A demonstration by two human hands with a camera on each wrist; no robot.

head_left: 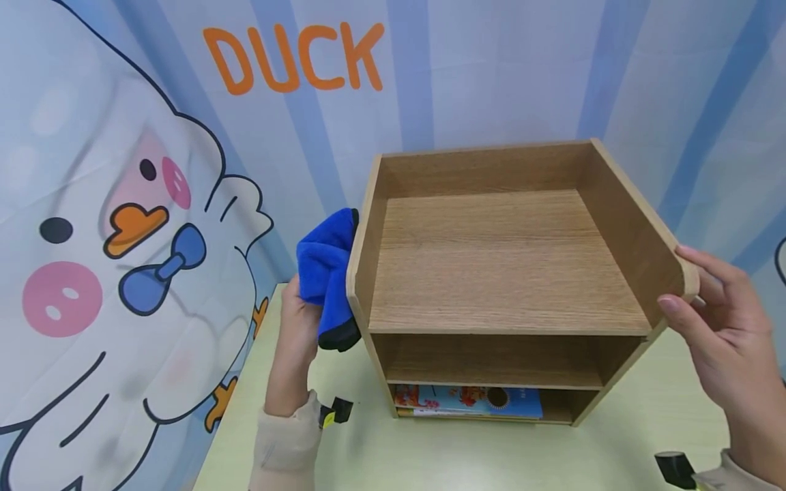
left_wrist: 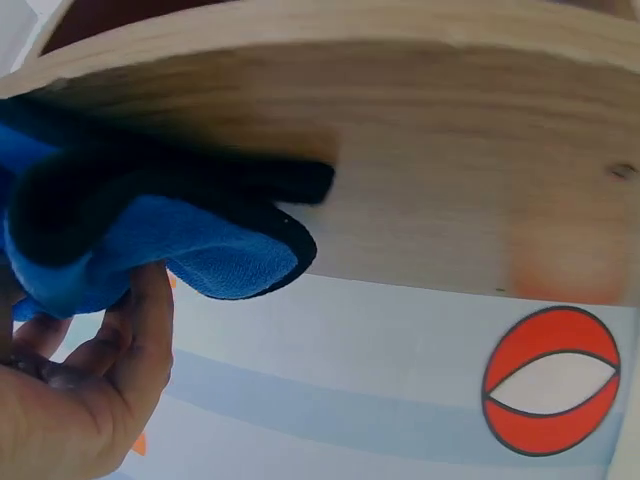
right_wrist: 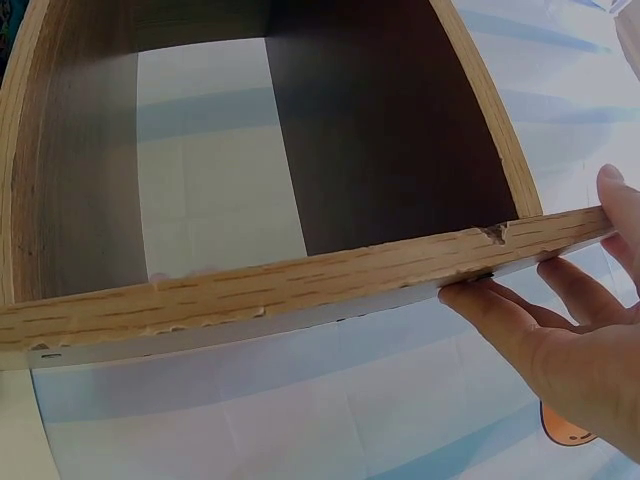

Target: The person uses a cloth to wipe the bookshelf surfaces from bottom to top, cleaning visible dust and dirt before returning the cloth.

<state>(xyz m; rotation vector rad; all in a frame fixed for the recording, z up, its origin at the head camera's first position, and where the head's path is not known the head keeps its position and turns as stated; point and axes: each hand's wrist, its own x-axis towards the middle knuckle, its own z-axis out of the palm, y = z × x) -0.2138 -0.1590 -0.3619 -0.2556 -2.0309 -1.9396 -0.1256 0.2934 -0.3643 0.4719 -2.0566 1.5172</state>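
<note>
My left hand (head_left: 299, 317) grips a bunched blue cloth (head_left: 327, 262) with black edging and holds it against the outer left side of a wooden desktop shelf (head_left: 491, 273). In the left wrist view, the cloth (left_wrist: 220, 245) lies along the side panel (left_wrist: 440, 170), and my curled fingers are partly hidden under it. On the other side, my right hand (head_left: 731, 334) pinches the front upper corner of the right side panel, thumb on the inner face and fingers outside. The right wrist view shows a small chip in that panel's edge (right_wrist: 370, 257), close to my fingers.
A colourful book (head_left: 473, 401) lies in the shelf's lowest compartment. The shelf stands on a pale green table (head_left: 491, 457). Behind and to the left hangs a blue and white curtain (head_left: 510, 75) printed with a duck. Black straps (head_left: 336, 412) sit at the wrists.
</note>
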